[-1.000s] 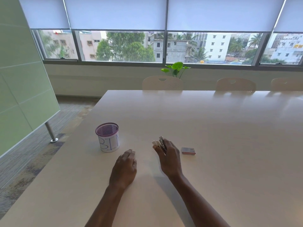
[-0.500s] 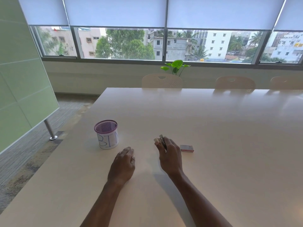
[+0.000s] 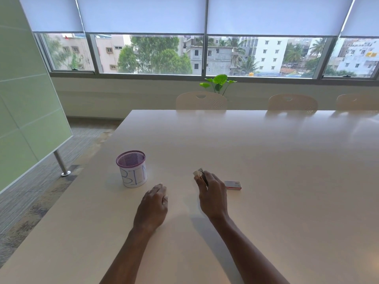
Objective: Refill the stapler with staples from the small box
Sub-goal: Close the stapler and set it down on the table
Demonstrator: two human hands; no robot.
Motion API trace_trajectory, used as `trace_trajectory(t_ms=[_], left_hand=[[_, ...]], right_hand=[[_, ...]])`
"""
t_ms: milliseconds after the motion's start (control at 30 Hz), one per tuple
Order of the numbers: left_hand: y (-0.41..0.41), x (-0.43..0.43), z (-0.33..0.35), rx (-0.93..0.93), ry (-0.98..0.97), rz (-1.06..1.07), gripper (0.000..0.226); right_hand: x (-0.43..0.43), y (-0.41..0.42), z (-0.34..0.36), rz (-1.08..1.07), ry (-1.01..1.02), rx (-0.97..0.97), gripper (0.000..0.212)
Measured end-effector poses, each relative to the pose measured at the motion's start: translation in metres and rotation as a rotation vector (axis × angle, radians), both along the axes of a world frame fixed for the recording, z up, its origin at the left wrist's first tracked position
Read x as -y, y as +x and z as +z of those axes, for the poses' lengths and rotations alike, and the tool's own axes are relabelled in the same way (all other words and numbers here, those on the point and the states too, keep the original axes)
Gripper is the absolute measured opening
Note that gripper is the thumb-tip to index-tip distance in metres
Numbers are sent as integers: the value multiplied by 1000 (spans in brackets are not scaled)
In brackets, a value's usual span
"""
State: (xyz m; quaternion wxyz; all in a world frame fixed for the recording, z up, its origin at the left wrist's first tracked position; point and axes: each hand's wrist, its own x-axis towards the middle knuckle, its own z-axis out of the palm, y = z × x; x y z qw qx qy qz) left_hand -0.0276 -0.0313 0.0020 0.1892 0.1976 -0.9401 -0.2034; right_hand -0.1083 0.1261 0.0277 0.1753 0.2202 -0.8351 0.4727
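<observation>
Right hand: the right hand (image 3: 212,196) rests on the table, palm down, fingers curled around a small dark and silver metal stapler (image 3: 201,176); only the stapler's far end shows past the fingertips, the rest is hidden under the hand.
Left hand: the left hand (image 3: 152,208) lies on the table, palm down, fingers loosely curled and close together, holding nothing; it sits apart from the right hand, to its left.
Stapler: gripped in the right hand at the table surface; whether it is open or closed cannot be told.
Staple box: a small flat rectangular cardboard box, pale with a red edge (image 3: 232,185), lies flat on the table just beside the right hand, on its right side; not touched by either hand, and it looks closed.
Cup: a white cylindrical cup with a purple mesh rim and blue hand-drawn letters on its side (image 3: 132,169) stands upright on the table, to the left of and beyond the left hand, well apart from the stapler.
Table: a large pale beige smooth-topped table (image 3: 266,160), glossy with window reflections toward its far edge.
Chairs: three cream plastic chair backs (image 3: 202,101) line the far side of the table.
Plant: a green leafy plant (image 3: 218,83) rises behind the leftmost chair, below the window.
Left side: a pale green glass panel on a metal leg (image 3: 26,103) stands over grey carpet.
</observation>
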Motion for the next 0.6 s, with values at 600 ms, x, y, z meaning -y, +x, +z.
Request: trace_trajectory(t_ms=[600], left_hand=[[-1, 3, -2, 6, 28, -15, 37]], right_hand=[[-13, 49, 28, -175, 395, 158, 25]])
